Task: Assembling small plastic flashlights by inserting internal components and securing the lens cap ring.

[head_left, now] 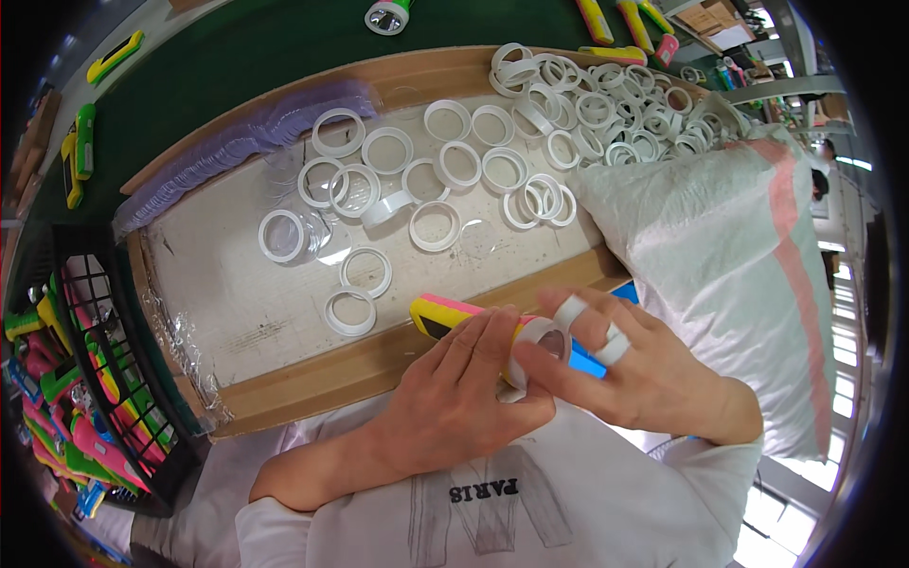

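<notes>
My left hand (464, 393) is wrapped round a yellow and pink flashlight (437, 316), whose head points right. A white ring (517, 367) sits at the flashlight's head, around the lens end. With thumb and fingers, my right hand (630, 374) grips this ring; white tape wraps two of its fingers. Whether the ring is fully seated cannot be seen. Beyond my hands, several loose white rings (435, 226) lie in a shallow cardboard tray (294, 393), some with clear discs beside or under them.
A row of clear purplish discs (256, 128) lines the tray's far left side. White rings (597, 111) heap at the far right, by a white woven sack (710, 237). At left stands a black crate (118, 379) with colourful flashlights. Another flashlight (387, 17) lies at the back.
</notes>
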Tool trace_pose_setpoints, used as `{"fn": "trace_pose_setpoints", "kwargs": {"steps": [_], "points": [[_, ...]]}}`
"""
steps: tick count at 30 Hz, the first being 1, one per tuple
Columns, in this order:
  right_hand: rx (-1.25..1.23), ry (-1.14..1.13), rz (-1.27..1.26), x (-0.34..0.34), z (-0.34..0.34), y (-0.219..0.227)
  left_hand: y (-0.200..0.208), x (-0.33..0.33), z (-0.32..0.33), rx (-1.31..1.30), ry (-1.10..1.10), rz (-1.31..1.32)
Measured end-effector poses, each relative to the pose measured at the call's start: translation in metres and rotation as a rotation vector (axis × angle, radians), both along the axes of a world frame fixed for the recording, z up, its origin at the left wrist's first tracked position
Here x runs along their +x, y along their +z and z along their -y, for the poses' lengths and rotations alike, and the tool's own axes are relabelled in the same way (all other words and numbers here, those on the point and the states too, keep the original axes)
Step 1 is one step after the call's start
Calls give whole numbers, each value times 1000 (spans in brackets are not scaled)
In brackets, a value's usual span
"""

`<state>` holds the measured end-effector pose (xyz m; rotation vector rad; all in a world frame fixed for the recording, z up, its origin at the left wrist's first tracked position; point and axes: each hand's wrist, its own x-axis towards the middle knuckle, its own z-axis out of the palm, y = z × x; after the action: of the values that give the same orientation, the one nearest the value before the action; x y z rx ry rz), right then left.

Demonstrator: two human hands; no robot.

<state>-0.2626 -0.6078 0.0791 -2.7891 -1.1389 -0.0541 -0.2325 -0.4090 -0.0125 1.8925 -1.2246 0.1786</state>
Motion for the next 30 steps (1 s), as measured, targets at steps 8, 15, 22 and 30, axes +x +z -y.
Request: {"fn": "trace_pose_setpoints", "kwargs": {"steps": [8,15,22,30], "points": [[-60,-333,-193,-23,-13,-4,2,2,5,-35,-51,10],[53,-232,11,-6,-1,-27,-12,17,4,-46,-103,-64],[466,-596,-284,13,15,-61,-44,38,27,-49,-68,-415],[974,-256,-366,-3,-5,-36,14,26,19,179,-100,195]]}}
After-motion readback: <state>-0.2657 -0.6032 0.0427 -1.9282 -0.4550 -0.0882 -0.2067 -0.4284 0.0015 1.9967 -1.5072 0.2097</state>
